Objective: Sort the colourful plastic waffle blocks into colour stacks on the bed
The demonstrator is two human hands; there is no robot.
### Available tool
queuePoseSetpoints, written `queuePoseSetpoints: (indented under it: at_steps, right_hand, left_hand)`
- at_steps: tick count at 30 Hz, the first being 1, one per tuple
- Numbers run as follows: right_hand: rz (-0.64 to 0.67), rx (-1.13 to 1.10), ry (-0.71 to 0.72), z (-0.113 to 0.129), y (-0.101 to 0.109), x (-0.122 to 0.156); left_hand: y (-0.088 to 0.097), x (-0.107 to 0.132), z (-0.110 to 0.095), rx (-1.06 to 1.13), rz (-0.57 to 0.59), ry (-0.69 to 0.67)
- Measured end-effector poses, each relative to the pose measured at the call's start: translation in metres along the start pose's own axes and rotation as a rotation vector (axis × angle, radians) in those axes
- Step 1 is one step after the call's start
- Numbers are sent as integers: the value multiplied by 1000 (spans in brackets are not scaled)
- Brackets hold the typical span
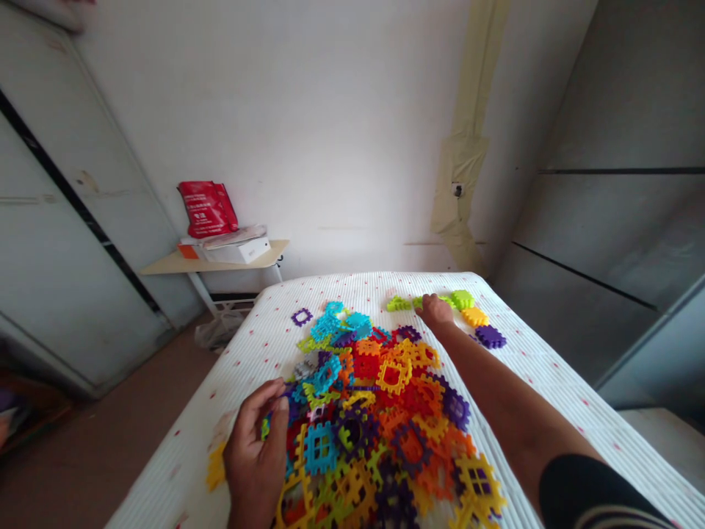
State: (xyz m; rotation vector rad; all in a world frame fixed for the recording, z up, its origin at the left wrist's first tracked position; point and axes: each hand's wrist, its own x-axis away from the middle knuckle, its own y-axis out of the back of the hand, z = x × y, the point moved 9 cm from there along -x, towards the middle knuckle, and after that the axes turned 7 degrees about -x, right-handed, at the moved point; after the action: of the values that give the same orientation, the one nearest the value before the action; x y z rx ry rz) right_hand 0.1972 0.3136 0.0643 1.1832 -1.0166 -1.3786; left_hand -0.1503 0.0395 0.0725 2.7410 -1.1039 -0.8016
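Right hand (437, 308) reaching toward the far edge of a bed (551, 426) covered in white ribbed cloth with small red spots; its fingers bend down over a row of lime-green, notched plastic pieces (399, 303), touching it, though whether one is grasped cannot be told. The row extends to both sides of the fingers, parallel to the far edge. Just beyond its right end, near the far right corner, stands a lime-green stack of notched plastic tiles (463, 299), followed along the right edge by a yellow-orange stack (474, 317) and a purple stack (490, 337). Left hand (258, 448), thumb and fingers curved, at the left side of a mixed heap of multicoloured, notched plastic pieces (366, 367); dark blue parts lie at its fingertips, but a hold on them cannot be confirmed. The heap spreads between the forearms toward the near edge. A yellow notched piece (216, 466) lies just beside the left hand, toward the left edge; a purple square frame (302, 317) lies apart, beyond the heap's far left side.
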Motion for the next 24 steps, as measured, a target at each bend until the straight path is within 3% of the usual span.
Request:
queuePoseSetpoints:
  at_steps: [4, 7, 9, 13, 14, 19, 24]
  right_hand:
    - [-83, 14, 37, 8, 19, 13]
    - [-174, 45, 156, 19, 36, 38]
    - [-211, 62, 257, 24, 40, 60]
    - [-217, 33, 389, 16, 29, 100]
    - [-221, 20, 401, 11, 25, 108]
    - [-206, -35, 450, -4, 3, 126]
    - [-178, -28, 434, -2, -6, 123]
  left_hand:
    - [4, -7, -7, -142, 8, -89]
    - [-3, -22, -16, -276, 93, -194]
    - [-20, -36, -18, -390, 212, -241]
    - [-78, -63, -1, -721, 561, -270]
    - [-90, -70, 3, -752, 600, -267]
    - [-133, -89, 24, -891, 682, -237]
    - [-142, -86, 30, -1028, 706, -224]
